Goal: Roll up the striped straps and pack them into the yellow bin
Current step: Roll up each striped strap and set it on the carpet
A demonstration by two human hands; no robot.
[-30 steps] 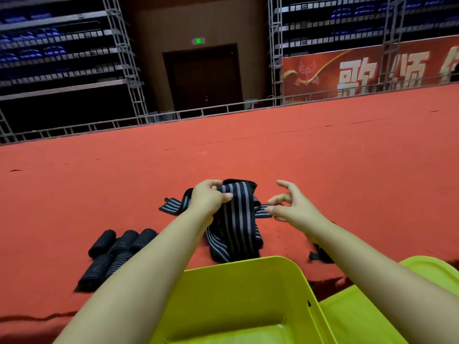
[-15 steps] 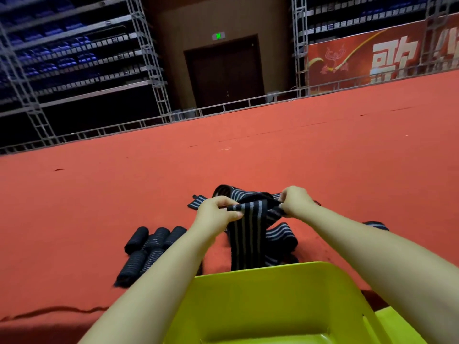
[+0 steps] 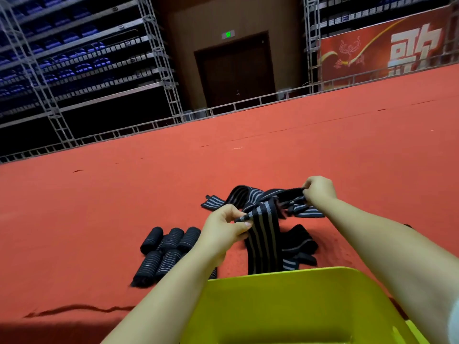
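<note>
**Striped strap held taut between two hands above the red carpet**

Striped strap point(image 3: 263, 234), black with grey lines, hangs lifted over a loose heap of straps point(image 3: 293, 244) on the red carpet point(image 3: 99, 207). The carpet runs wide and flat to a low metal rail point(image 3: 223, 108); behind it stand scaffold frames point(image 3: 159, 58) with blue seating, a dark door point(image 3: 236, 68) under a green exit sign point(image 3: 228, 34), and a red banner point(image 3: 387, 53) at the right.

The left hand point(image 3: 223, 230) pinches one edge of the strap between thumb and curled fingers. The right hand point(image 3: 319, 191), farther out, is curled round the strap's other end; the two hands are apart with the band stretched between them, and the rest drops down behind the bin's far rim.

Rolled straps point(image 3: 166, 249) lie in a tight cluster on the carpet left of the heap, just beside the left forearm. The yellow bin point(image 3: 285, 306) sits nearest the camera, its far rim close to the heap. Open carpet spreads to the left and beyond the heap.
</note>
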